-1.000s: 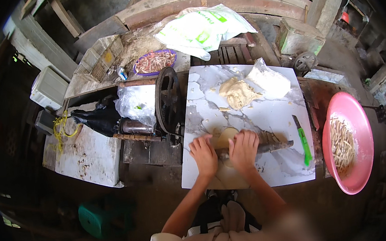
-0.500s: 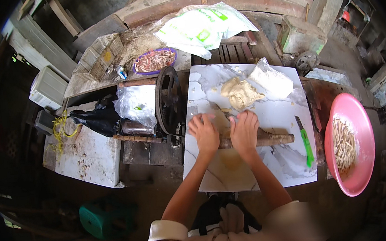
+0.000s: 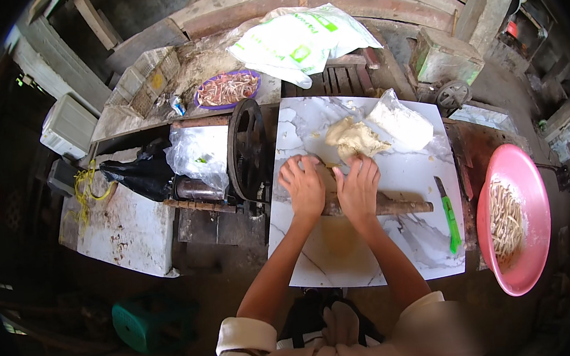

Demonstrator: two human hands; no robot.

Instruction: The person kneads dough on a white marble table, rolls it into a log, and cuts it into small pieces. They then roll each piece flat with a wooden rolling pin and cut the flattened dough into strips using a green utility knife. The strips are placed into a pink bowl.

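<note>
Left hand [image 3: 304, 190], right hand [image 3: 359, 188] and rolling pin [image 3: 403, 205] sit farther from us than one second ago, nearer dough lump [image 3: 357, 138]. Progress, our judgement: yellowish patch [image 3: 340, 237], seemingly dough, looks flattened on marbled counter [image 3: 406, 167], our side of pin; lump remains unrolled; pale strips [image 3: 506, 219] lie in pink basin [image 3: 536, 207]. Hands: both palm-down across pin, fingers loosely spread beyond it, pinching nothing we can see; we cannot tell how hard palms press.
</note>
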